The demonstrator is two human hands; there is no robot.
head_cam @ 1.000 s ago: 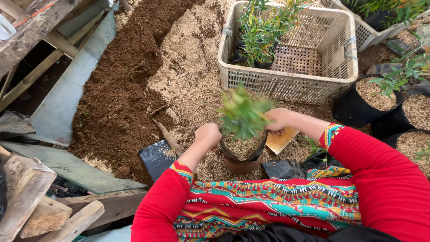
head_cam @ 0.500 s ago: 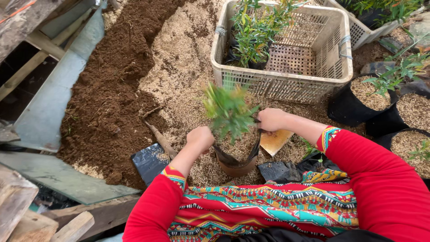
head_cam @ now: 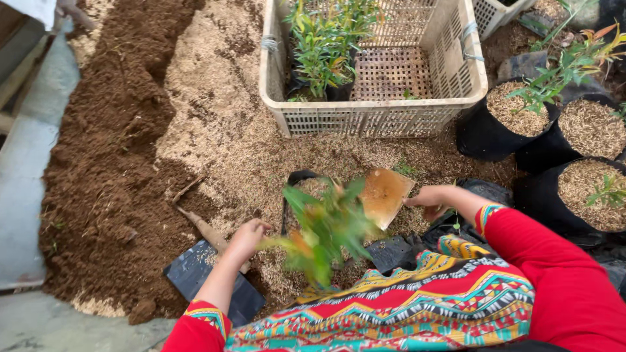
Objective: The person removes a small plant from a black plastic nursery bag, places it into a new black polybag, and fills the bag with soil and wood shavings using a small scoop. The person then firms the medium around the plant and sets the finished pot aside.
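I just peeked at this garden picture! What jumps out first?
A blurry green leafy seedling sits low in the middle, between the two hands. The left hand is beside it, and the right hand holds a flat brownish trowel blade. Behind them stands a cream plastic lattice crate holding more plants.

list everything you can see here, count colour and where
plastic crate: 1, cream, top centre, on the husk
potted seedlings in crate: a cluster, green, crate's left side
second crate: 1, white, top right, partly cut off
grow bags: at least 3, black, husk-filled, right edge, some with green plants
soil heap: 1, dark brown, left
rice husk heap: 1, tan, centre
seedling: 1, green, blurred, centre, between the hands
trowel: 1, rusty orange blade, by the right hand
black sheet: 1, lower left
left hand: on the husk
right hand: at the trowel
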